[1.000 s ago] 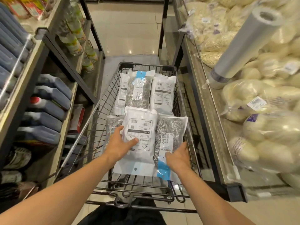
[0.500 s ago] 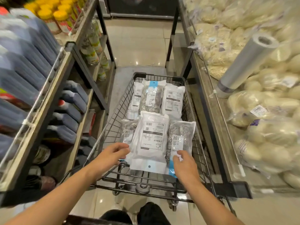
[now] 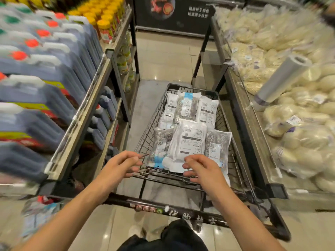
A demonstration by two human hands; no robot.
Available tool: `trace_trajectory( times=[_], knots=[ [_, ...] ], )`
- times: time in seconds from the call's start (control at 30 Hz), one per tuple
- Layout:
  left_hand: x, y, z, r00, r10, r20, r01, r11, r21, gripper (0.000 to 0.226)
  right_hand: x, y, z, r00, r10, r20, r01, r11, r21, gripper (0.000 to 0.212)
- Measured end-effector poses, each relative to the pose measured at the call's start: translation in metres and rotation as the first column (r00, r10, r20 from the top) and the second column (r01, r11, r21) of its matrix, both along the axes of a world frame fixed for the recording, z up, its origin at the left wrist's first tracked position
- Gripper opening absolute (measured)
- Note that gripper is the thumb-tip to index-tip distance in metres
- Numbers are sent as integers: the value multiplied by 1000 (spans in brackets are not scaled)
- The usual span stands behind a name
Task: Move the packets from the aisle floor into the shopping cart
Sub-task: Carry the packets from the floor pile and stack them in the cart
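A black wire shopping cart (image 3: 241,160) stands in the aisle in front of me. Several flat packets lie inside it: a white one (image 3: 190,142) on top at the near middle, clear ones of steel scourers to its left (image 3: 161,147) and right (image 3: 218,145), and three more at the far end (image 3: 186,109). My left hand (image 3: 120,166) hovers above the cart's near left rim, fingers loosely curled, holding nothing. My right hand (image 3: 203,170) hangs over the near edge of the white packet, fingers spread and empty. No packets show on the floor.
Shelves of dark jugs (image 3: 45,84) line the left side. A counter of bagged noodles and buns (image 3: 299,115) with a roll of plastic bags (image 3: 282,80) runs along the right. The cart's handle bar (image 3: 181,212) crosses near my body. Tiled floor (image 3: 163,57) lies beyond the cart.
Both hands have lifted off the packets and drawn back toward me, above the cart's near end. The view has pulled back and up, bringing the cart handle into sight.
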State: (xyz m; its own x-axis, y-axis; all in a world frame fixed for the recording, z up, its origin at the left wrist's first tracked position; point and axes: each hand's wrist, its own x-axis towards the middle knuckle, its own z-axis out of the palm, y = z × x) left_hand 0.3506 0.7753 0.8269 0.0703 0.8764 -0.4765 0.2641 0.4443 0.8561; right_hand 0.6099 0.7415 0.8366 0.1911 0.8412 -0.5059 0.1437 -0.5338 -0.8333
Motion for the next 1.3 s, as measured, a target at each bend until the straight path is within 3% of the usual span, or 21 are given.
trace_trajectory(
  times=[0.17, 0.37, 0.53, 0.73, 0.93, 1.13, 1.3],
  knots=[
    [-23, -37, 7, 993, 119, 20, -120, 992, 51, 17, -7, -27, 29, 996, 50, -75, -46, 997, 63, 12],
    [-31, -79, 16, 945, 326, -1, -325, 944, 61, 19, -1, -32, 22, 979, 88, -183, -85, 996, 23, 13],
    [-28, -133, 12, 825, 564, -23, -564, 825, -10, 17, 1, -25, 21, 936, 276, -218, -276, 961, 30, 14],
    [-22, -225, -3, 628, 776, -52, -778, 626, -50, 19, -27, -21, 21, 811, 524, -259, -536, 844, 30, 13],
    [-21, -320, -11, 326, 941, -87, -945, 321, -67, 18, -94, -50, 29, 618, 732, -287, -755, 654, 42, 12],
    [-41, -411, -14, 7, 999, -38, -991, 2, -132, 17, -194, -105, 28, 344, 920, -188, -929, 363, 78, 8],
    [-89, -488, -26, -116, 993, -38, -983, -120, -142, 17, -283, -170, 17, 205, 969, -136, -975, 215, 58, 8]
  ],
)
